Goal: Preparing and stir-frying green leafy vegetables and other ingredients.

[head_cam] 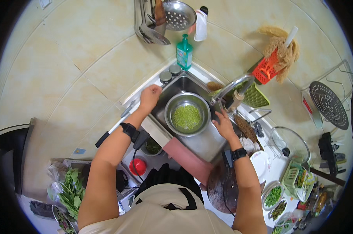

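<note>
A round metal bowl (168, 112) stands in the steel sink (194, 144), with green beans or peas (187, 117) in what looks like water. My left hand (151, 96), its fingers curled, is at the sink's left rim, below two metal-topped round jars (165, 76); whether it holds something small is unclear. To the right of the bowl, my right hand (222, 124) has its fingers spread over the sink's right edge, holding nothing. The curved chrome faucet (230, 87) reaches over the sink just above that hand. A pink cloth (188, 159) hangs over the front edge.
A green soap bottle (184, 54) stands behind the sink. A round cutting board (221, 187) lies near my right forearm, with a white plate (259, 165) beyond it. Leafy greens (72, 190) and a red bowl (138, 166) are at left. Dishes of chopped greens (273, 196) stand at lower right.
</note>
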`<state>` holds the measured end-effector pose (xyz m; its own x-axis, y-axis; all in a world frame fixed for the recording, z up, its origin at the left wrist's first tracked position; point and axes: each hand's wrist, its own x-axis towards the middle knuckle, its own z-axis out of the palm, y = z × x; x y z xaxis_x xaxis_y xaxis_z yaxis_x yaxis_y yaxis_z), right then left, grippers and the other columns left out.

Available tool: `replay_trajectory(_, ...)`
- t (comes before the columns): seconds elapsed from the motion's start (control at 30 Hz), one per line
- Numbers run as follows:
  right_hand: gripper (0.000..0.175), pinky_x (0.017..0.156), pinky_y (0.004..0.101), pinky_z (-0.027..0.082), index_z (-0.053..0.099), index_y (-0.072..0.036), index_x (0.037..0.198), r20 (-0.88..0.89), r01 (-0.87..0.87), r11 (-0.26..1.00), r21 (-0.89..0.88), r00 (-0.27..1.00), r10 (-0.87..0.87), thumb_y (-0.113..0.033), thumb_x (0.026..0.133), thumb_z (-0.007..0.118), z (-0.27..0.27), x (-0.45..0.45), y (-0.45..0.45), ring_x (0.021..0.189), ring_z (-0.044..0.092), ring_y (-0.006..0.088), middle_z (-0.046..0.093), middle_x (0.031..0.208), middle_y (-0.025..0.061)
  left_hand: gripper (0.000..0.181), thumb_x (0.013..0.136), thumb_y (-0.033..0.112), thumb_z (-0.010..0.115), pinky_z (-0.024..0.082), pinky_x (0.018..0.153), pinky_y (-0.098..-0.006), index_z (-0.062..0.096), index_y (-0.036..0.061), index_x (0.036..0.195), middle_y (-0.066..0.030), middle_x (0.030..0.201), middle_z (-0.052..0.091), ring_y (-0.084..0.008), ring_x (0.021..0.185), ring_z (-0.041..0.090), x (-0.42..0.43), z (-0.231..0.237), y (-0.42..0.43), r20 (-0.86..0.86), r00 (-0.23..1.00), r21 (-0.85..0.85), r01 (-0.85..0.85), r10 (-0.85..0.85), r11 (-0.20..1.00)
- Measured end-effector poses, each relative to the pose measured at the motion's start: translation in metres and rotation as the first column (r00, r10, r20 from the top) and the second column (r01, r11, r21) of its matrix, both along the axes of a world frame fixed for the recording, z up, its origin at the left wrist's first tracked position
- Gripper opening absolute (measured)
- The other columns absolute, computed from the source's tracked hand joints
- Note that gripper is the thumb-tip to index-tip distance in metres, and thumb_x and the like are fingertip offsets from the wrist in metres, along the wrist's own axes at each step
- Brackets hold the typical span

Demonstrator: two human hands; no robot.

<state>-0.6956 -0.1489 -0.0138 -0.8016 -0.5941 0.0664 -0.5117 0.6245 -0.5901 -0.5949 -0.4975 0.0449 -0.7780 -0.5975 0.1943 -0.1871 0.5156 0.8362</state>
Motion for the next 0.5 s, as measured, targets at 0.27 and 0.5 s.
replay_trajectory(0.27, 0.045, 0.101, 0.0384, 0.036, 0.054, -0.004, 0.121, 0.043, -0.039, 0.998, -0.040, 0.998, 0.041, -0.025, 0.082, 0.063, 0.008, 0.002, 0.015, 0.123, 0.040, 0.0373, 0.039, 0.135, 0.0237, 0.026, 0.086, 0.026, 0.060, 0.043, 0.056, -0.0285, 0.058, 0.0030, 0.098, -0.0068, 0.078, 0.059, -0.0135, 0.058, 0.053, -0.065, 0.180, -0.045, -0.468, 0.869, -0.128, -0.245, 0.159, 0.961)
replay_trajectory(0.5, 0.042, 0.099, 0.0385, 0.039, 0.055, -0.005, 0.119, 0.057, -0.008, 0.999, -0.046, 0.998, 0.010, -0.024, 0.082, 0.062, 0.041, 0.016, 0.013, 0.119, 0.045, 0.0363, 0.044, 0.132, 0.0218, 0.029, 0.083, 0.025, 0.062, 0.046, 0.070, -0.0346, 0.056, 0.0036, 0.102, -0.0098, 0.092, 0.063, -0.0234, 0.073, 0.059, -0.101, 0.246, -0.069, -0.606, 0.777, -0.176, -0.339, 0.169, 0.924)
